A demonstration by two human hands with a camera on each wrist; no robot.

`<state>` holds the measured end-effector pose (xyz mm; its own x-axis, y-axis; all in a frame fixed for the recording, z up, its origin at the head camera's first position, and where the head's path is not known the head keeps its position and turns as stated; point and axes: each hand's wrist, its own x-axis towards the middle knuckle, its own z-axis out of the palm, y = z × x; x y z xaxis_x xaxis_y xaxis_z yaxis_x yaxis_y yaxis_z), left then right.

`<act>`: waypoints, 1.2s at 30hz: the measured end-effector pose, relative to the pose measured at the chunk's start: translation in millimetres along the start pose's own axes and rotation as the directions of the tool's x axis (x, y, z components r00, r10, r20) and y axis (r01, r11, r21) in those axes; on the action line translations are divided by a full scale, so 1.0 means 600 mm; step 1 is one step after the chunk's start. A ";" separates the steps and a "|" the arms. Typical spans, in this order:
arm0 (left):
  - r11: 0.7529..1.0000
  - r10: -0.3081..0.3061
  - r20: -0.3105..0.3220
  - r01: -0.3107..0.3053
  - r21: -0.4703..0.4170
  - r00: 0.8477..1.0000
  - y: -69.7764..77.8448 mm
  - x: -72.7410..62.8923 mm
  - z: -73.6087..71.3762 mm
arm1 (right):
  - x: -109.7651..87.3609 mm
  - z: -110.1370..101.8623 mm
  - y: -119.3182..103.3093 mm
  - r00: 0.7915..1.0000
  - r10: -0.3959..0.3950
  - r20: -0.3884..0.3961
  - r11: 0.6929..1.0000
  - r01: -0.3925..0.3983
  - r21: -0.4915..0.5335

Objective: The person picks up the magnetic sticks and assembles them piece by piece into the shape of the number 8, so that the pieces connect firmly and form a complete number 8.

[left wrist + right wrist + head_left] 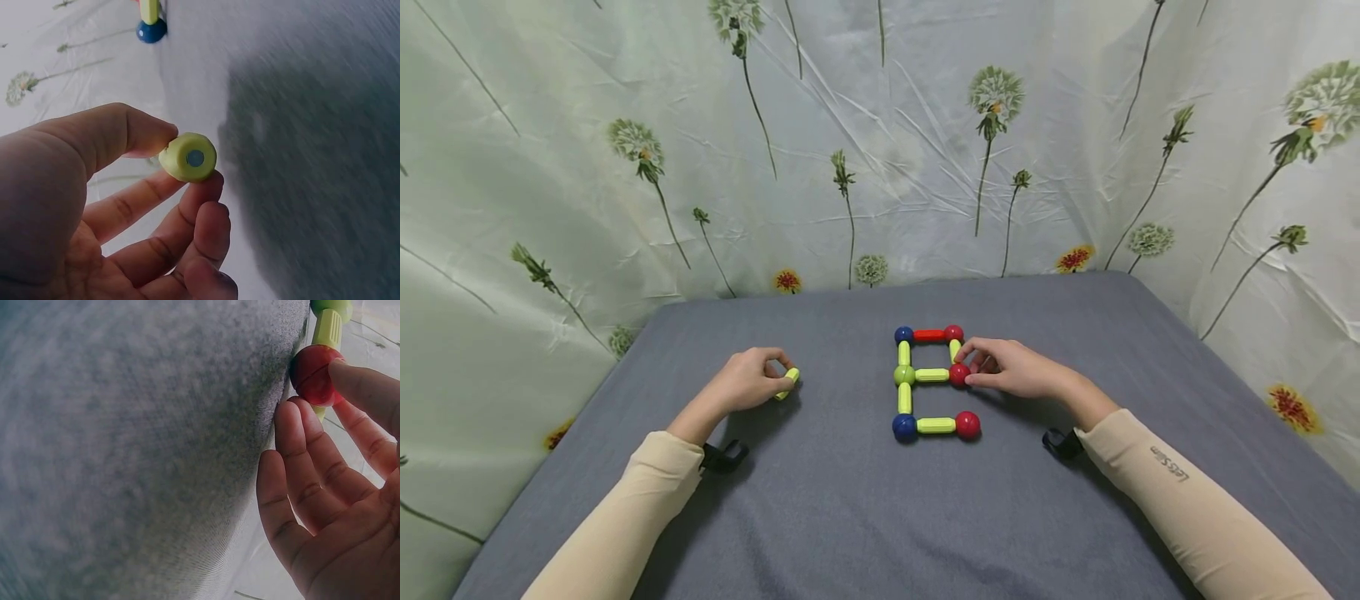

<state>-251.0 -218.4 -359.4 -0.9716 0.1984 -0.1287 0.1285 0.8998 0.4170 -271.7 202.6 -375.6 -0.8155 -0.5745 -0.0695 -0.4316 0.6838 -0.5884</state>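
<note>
My left hand [747, 380] pinches a short yellow-green magnetic rod [788, 383] between thumb and fingers, left of the built shape. In the left wrist view the rod [187, 147] points its round metal end at the camera. My right hand [1017, 368] holds the middle red ball [958, 374] of a flat figure made of rods and balls. Seen from the right wrist, the thumb presses on that red ball [315, 375], with the index finger behind it. A yellow-green rod [932, 375] links this ball to a green ball [905, 376].
Upper corners of the figure are a blue ball [904, 336] and a red ball [953, 333], joined by a red rod [929, 336]. Below lie another blue ball [905, 427] and red ball [967, 425]. Grey cloth [820, 517] covers the table; a dandelion-print curtain [895, 167] hangs behind.
</note>
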 end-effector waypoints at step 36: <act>0.897 0.158 0.243 -0.036 -0.441 0.957 0.197 0.030 0.063 | 0.000 -0.001 0.001 1.000 0.004 0.003 1.000 -0.004 0.014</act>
<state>-245.6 -93.6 -346.3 -0.8616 0.4264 -0.2755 0.0627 0.6280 0.7757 -272.3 203.1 -375.7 -0.8159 -0.5733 -0.0745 -0.4229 0.6798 -0.5992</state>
